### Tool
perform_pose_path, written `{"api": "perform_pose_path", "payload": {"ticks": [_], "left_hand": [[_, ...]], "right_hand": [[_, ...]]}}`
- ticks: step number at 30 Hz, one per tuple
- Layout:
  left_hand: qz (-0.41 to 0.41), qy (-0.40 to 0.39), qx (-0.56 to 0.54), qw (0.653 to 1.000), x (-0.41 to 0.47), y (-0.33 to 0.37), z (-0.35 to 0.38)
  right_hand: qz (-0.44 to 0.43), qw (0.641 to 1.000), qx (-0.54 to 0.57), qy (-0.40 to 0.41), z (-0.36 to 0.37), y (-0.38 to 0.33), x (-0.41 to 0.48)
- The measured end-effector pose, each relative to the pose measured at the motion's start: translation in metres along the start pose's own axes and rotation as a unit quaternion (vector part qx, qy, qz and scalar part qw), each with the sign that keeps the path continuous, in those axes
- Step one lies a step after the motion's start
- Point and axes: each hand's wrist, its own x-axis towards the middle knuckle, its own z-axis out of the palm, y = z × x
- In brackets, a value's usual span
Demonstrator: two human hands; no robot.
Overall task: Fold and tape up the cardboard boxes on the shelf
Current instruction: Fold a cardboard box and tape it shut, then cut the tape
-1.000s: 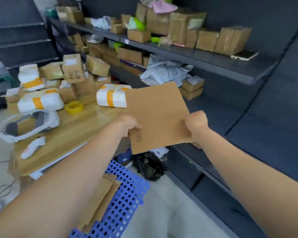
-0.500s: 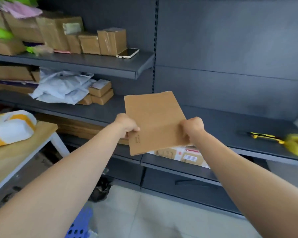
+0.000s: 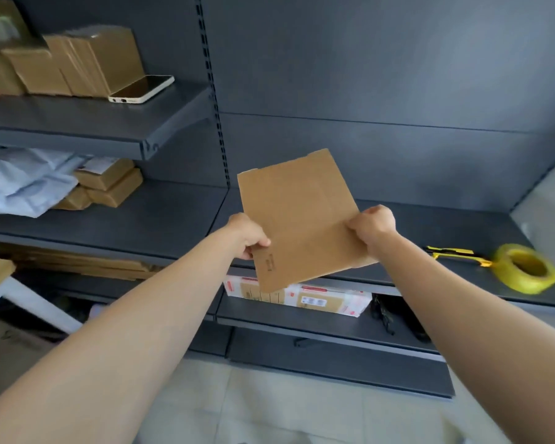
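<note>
I've turned from the tabletop to the bare shelf (image 3: 430, 225). My left hand (image 3: 249, 235) and right hand (image 3: 370, 227) still pinch the flat box (image 3: 302, 219) above it, tape roll (image 3: 524, 267) near: folding can likely start here.
</note>
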Motion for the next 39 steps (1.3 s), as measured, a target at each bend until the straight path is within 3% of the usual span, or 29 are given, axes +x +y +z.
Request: {"api": "perform_pose_path", "payload": {"ticks": [7, 14, 17, 25, 39], "left_hand": [[-0.032, -0.097, 0.034, 0.994, 0.031, 0.023, 0.003], [0.151, 0.028, 0.024, 0.988, 0.075, 0.072, 0.005], [0.177, 0.052, -0.009, 0.983, 0.085, 0.089, 0.008], [0.143, 0.07, -0.034, 0.987, 0.105, 0.107, 0.027], [0.043, 0.143, -0.102, 0.984, 0.113, 0.123, 0.08]], "right_hand": [[-0.067, 0.996, -0.016, 0.06, -0.006, -0.03, 0.028], [-0.174, 0.967, -0.156, 0.104, 0.006, -0.046, 0.042], [-0.2, 0.953, -0.204, 0.103, 0.008, -0.043, 0.05], [-0.258, 0.934, -0.244, 0.036, -0.005, -0.038, 0.086], [-0.282, 0.923, -0.25, -0.074, -0.04, -0.022, 0.151]]}}
